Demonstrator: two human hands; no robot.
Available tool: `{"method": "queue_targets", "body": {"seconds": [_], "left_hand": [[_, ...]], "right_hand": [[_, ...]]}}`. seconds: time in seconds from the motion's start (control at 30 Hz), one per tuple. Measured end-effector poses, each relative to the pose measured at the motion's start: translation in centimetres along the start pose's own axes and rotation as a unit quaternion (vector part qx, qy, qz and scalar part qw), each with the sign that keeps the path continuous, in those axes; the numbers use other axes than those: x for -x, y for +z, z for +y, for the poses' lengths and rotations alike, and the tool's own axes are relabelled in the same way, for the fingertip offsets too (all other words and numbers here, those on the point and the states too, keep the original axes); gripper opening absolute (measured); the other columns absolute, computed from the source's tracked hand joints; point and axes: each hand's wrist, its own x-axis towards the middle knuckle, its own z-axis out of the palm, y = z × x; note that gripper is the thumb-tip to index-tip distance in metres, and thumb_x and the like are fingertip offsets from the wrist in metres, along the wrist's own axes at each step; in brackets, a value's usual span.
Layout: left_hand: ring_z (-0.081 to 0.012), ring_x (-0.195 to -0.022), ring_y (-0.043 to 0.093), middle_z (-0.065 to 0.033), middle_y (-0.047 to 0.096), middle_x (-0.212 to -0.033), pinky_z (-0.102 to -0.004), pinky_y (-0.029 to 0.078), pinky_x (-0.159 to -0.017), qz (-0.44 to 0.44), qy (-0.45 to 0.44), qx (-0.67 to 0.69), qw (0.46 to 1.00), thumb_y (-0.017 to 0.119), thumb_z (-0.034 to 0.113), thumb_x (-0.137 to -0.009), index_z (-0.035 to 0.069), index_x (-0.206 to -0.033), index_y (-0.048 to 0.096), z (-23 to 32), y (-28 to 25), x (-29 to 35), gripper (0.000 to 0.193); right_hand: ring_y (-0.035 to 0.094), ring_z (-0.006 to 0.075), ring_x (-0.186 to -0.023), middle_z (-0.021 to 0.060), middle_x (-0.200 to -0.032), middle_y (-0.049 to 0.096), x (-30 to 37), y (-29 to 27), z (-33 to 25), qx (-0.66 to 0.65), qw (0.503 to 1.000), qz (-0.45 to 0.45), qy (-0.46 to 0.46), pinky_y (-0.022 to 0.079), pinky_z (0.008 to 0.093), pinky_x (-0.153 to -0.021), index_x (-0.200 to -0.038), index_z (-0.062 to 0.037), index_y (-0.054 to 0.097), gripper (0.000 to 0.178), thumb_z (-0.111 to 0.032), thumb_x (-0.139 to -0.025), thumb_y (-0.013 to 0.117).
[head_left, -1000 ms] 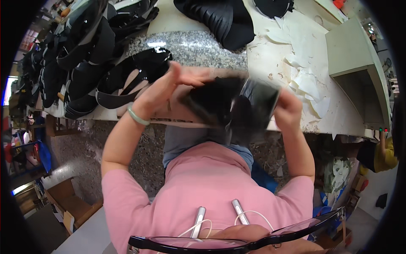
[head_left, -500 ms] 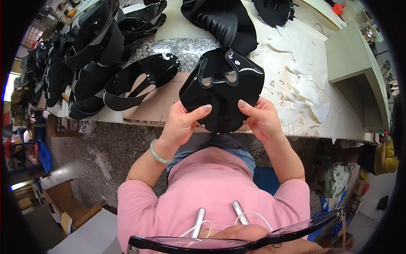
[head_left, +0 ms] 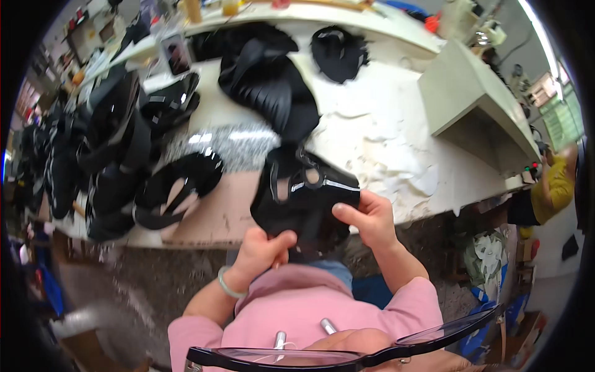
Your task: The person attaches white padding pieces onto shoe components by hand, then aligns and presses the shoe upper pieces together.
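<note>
A glossy black shoe upper [head_left: 304, 214] with two cut-out openings is held between my hands, over the near edge of the table. My left hand [head_left: 263, 251] pinches its lower left edge, thumb on top. My right hand [head_left: 370, 218] grips its right edge, thumb on the shiny face and fingers beneath. To the left lies another glossy black upper [head_left: 201, 170] with a looped strap. Beyond the held piece, a fanned stack of black pieces [head_left: 276, 93] reaches toward the far side.
Piled black uppers [head_left: 111, 142] fill the table's left. A speckled stone slab [head_left: 232, 146] and a pinkish board [head_left: 226, 201] lie in the middle. White scraps [head_left: 396, 155] are scattered right of them. A pale open-fronted box [head_left: 462, 93] stands at right; a person in yellow [head_left: 558, 189] is beyond.
The view has shifted, showing more of the table's far side. The shoe upper has turned clockwise in my hands, with its left edge lower. Both hands still grip it.
</note>
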Motion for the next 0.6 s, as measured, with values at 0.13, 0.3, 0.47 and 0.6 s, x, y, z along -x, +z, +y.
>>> {"method": "queue_targets", "body": {"seconds": [0.13, 0.3, 0.47, 0.6], "left_hand": [[-0.0125, -0.062, 0.063, -0.0094, 0.065, -0.072, -0.0242, 0.052, -0.055, -0.084, 0.040, 0.045, 0.995, 0.057, 0.017, -0.096, -0.006, -0.091, 0.066, -1.6, -1.3, -0.6, 0.025], [-0.0105, -0.059, 0.061, -0.0069, 0.066, -0.071, -0.0232, 0.050, -0.055, 0.079, 0.152, -0.184, 0.968, 0.060, 0.013, -0.093, -0.003, -0.094, 0.067, -1.8, -3.0, -2.6, 0.017], [-0.0174, -0.056, 0.065, -0.0095, 0.067, -0.068, -0.0274, 0.049, -0.052, 0.142, 0.205, -0.324, 0.913, 0.066, 0.016, -0.088, 0.004, -0.090, 0.071, -1.7, -3.5, -2.8, 0.013], [-0.0150, -0.057, 0.066, -0.0095, 0.068, -0.069, -0.0272, 0.050, -0.052, 0.123, 0.194, -0.308, 0.923, 0.067, 0.015, -0.087, 0.003, -0.089, 0.071, -1.7, -3.9, -3.2, 0.013]], "right_hand": [[0.057, 0.0038, -0.077, 0.0009, -0.088, 0.066, -1.6, -2.5, -4.4, 0.105, 0.993, -0.028, -0.035, 0.048, 0.0201, -0.066, -0.103, 0.0048, 0.065, 0.019, -0.008, -0.089, 0.066], [0.050, 0.0054, -0.061, 0.0025, -0.066, 0.061, -7.6, -7.9, -11.7, 0.374, 0.922, -0.025, -0.094, 0.042, 0.0265, -0.056, -0.089, 0.0015, 0.065, 0.017, -0.015, -0.089, 0.064], [0.058, 0.0411, -0.071, 0.0220, -0.072, 0.058, -18.9, -5.3, -13.7, 0.667, 0.689, 0.054, -0.277, 0.046, 0.0446, -0.062, -0.085, 0.0010, 0.056, 0.018, -0.016, -0.089, 0.054], [0.071, 0.0285, -0.074, 0.0134, -0.081, 0.070, -29.4, -1.6, -9.7, 0.822, 0.545, 0.040, -0.163, 0.056, 0.0361, -0.061, -0.076, -0.0054, 0.072, 0.010, -0.007, -0.075, 0.062]]}}
